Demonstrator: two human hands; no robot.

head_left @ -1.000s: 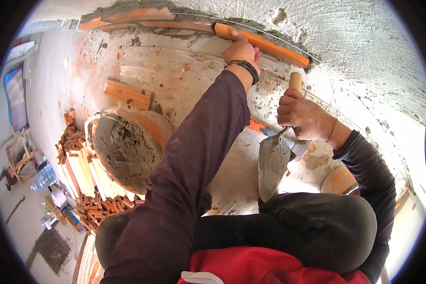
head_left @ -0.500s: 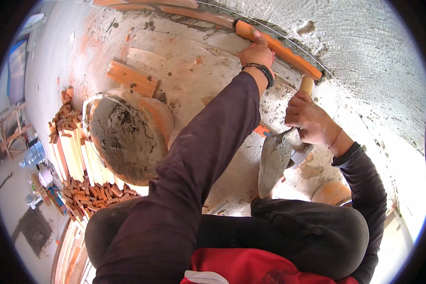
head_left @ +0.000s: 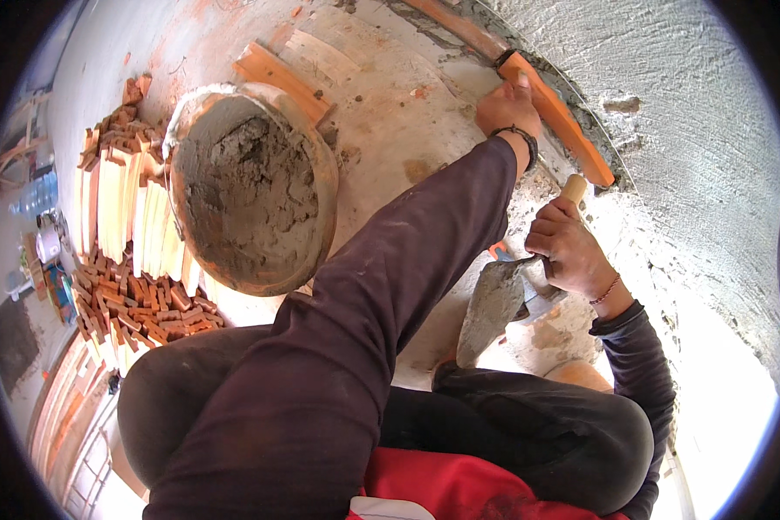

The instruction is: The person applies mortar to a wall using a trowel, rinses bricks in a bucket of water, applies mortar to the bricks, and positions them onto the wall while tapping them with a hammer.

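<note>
My left hand [head_left: 508, 114] is closed on the near side of a long, narrow orange brick [head_left: 556, 114], its thumb over the edge. The brick lies along the foot of the grey wall, end to end with another brick [head_left: 459, 26] in the same row. Grey mortar shows beside it. My right hand [head_left: 572, 251] grips a trowel [head_left: 487, 312] with its wooden handle [head_left: 574, 187] pointing up, close to the brick's near end. The mortar-smeared blade hangs down toward my knees. I cannot tell whether the handle touches the brick.
A round tub of mortar [head_left: 260, 199] stands left of my arm, with loose bricks [head_left: 286, 82] behind it. Stacked bricks [head_left: 147, 299] fill the far left. A thin string [head_left: 594, 113] runs along the rough grey wall [head_left: 667, 104]. An orange-ended tool lies partly hidden below my left forearm.
The view has shifted, so the tub and brick row sit differently in the picture. My left hand stays on the brick; the trowel's handle end has drawn slightly away from the brick's end.
</note>
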